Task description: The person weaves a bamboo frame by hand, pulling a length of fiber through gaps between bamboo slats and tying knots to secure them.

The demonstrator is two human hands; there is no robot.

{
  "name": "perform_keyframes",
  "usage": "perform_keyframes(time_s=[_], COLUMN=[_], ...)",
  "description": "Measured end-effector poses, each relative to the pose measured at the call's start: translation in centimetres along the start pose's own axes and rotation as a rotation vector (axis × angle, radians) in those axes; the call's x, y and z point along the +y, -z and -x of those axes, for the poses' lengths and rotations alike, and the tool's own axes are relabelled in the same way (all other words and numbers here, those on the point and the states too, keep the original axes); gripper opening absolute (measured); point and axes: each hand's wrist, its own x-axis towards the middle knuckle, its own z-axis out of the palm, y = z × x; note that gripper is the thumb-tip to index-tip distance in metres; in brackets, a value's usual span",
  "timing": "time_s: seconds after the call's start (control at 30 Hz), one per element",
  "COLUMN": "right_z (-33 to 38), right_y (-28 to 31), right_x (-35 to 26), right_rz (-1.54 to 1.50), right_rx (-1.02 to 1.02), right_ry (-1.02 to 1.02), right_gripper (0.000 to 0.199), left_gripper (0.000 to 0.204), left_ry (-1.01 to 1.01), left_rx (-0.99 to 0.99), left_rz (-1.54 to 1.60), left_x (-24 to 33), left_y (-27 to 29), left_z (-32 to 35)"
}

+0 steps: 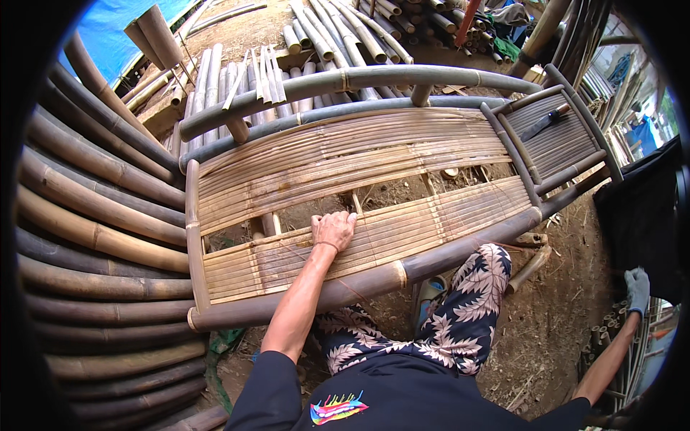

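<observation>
A bamboo bench (474,223) lies across in front of me, its slatted seat split by a long gap. My left hand (334,230) is bare and closed, its fingers curled over the gap-side edge of the near bamboo slats (388,226). Its fingertips are hidden below that edge. Far out to the right, my right hand (637,289), in a grey glove, is raised beside a hanging black cloth (636,230). Its fingers are too small and blurred to read. A large knife (544,123) with a black handle rests on the narrow slatted section at the bench's right end.
Thick curved bamboo poles (108,233) are stacked along the left. Cut bamboo poles (345,36) lie behind the bench, with thin split strips (266,75) on top. A short bamboo piece (528,269) sits on the dirt by my knee. Thin bamboo sticks (611,330) stand at lower right.
</observation>
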Motion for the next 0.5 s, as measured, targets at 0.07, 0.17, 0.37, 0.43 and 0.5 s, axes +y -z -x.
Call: perform_keyframes(time_s=[0.07,0.17,0.37,0.43,0.5], right_z=[1.7,5.8,14.3,15.9,17.3], right_y=[-2.2,-4.8,-12.9,-17.8,-20.2], right_x=[-3.5,-12.7,-49.4,-56.8,-62.9], right_rz=[0.454,0.416,-0.426,-0.385,-0.267], right_rx=[-0.081,-0.009,-0.189,-0.112,-0.209], right_ry=[-0.124,0.202,0.778,0.799,0.796], right_gripper=[0.019,0.051,0.059,0.065,0.060], left_gripper=[0.047,0.047,0.045,0.046,0.045], left_ry=[0.098,0.103,0.131,0.109,0.125], left_rx=[-0.133,-0.209,-0.241,-0.231,-0.257], left_rz=[-0.103,-0.037,0.082,0.082,0.069], left_x=[-0.2,-0.7,-1.8,-0.5,-0.4], left_y=[1.2,1.3,1.3,1.6,1.7], left_z=[0.0,-0.6,-0.2,-0.2,-0.3])
